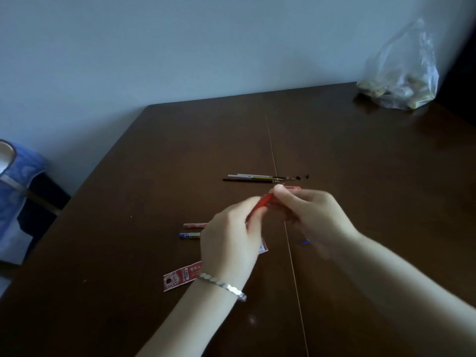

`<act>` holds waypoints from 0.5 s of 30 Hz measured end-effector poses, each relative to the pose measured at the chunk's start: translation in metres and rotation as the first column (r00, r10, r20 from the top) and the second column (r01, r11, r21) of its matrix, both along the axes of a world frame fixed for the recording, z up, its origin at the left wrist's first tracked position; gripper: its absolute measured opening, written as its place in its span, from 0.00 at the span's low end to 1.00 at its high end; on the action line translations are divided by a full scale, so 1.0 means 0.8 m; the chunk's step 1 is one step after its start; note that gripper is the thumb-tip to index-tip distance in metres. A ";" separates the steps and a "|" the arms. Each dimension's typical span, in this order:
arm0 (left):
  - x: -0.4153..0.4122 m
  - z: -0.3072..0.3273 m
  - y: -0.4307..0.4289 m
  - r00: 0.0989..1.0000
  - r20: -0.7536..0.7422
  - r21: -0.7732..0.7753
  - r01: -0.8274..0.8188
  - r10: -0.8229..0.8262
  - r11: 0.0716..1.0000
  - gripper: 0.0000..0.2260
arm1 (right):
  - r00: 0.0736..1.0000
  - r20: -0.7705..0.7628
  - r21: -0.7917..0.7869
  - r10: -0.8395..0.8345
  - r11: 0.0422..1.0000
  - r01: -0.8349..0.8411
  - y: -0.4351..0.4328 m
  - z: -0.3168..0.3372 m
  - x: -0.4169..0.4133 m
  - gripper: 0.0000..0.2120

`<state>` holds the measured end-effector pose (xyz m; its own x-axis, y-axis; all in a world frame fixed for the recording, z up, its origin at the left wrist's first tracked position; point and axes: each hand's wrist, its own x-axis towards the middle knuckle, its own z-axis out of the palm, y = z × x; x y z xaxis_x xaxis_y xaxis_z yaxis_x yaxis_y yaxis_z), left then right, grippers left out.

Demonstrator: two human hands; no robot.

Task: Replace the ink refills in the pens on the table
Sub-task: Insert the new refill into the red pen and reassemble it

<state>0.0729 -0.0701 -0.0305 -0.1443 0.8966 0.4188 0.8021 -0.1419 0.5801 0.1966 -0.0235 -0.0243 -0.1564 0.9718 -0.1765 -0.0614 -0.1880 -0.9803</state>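
Note:
A red pen [262,202] is held over the middle of the dark wooden table [134,228]. My left hand [231,235], with a silver bracelet on its wrist, grips the pen's lower end. My right hand [311,215] pinches its upper end, where a clear reddish part [292,188] sticks out past my fingers. Several thin refills [255,177] lie side by side just beyond my hands, with two tiny black caps [302,177] at their right end. A red pen [195,225] and a blue pen [189,235] lie left of my left hand, partly hidden by it.
A red and white refill packet [180,276] lies under my left wrist. A small blue piece [304,242] shows below my right hand. A clear plastic bag [401,76] with contents stands at the far right corner. A blue cloth over a chair [15,191] is off the table's left edge.

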 end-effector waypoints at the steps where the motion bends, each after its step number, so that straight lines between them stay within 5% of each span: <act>1: -0.007 0.000 0.000 0.997 0.071 -0.089 -0.019 0.026 0.996 0.10 | 0.974 0.226 0.122 0.024 0.991 -0.053 0.013 0.002 0.003 0.07; 3: -0.022 0.000 -0.003 0.988 0.139 -0.196 -0.044 0.072 0.980 0.10 | 0.815 0.578 0.315 -0.045 0.934 -0.171 0.046 0.003 0.009 0.10; 5: -0.035 0.001 -0.009 0.978 0.183 -0.240 -0.056 0.101 0.969 0.10 | 0.623 0.773 0.351 -0.118 0.898 -0.265 0.080 -0.005 0.010 0.12; 10: -0.051 0.003 -0.025 0.965 0.229 -0.293 -0.055 0.126 0.955 0.08 | 0.234 0.972 0.108 -0.020 0.923 -0.368 0.118 -0.034 0.000 0.11; 13: -0.054 0.004 -0.030 0.965 0.236 -0.316 -0.037 0.117 0.948 0.07 | 0.231 0.969 0.179 -0.090 0.900 -0.398 0.120 -0.043 0.006 0.12; 15: -0.054 0.003 -0.032 0.967 0.236 -0.323 -0.016 0.097 0.946 0.07 | 0.353 0.925 0.286 -0.142 0.871 -0.400 0.110 -0.040 0.012 0.13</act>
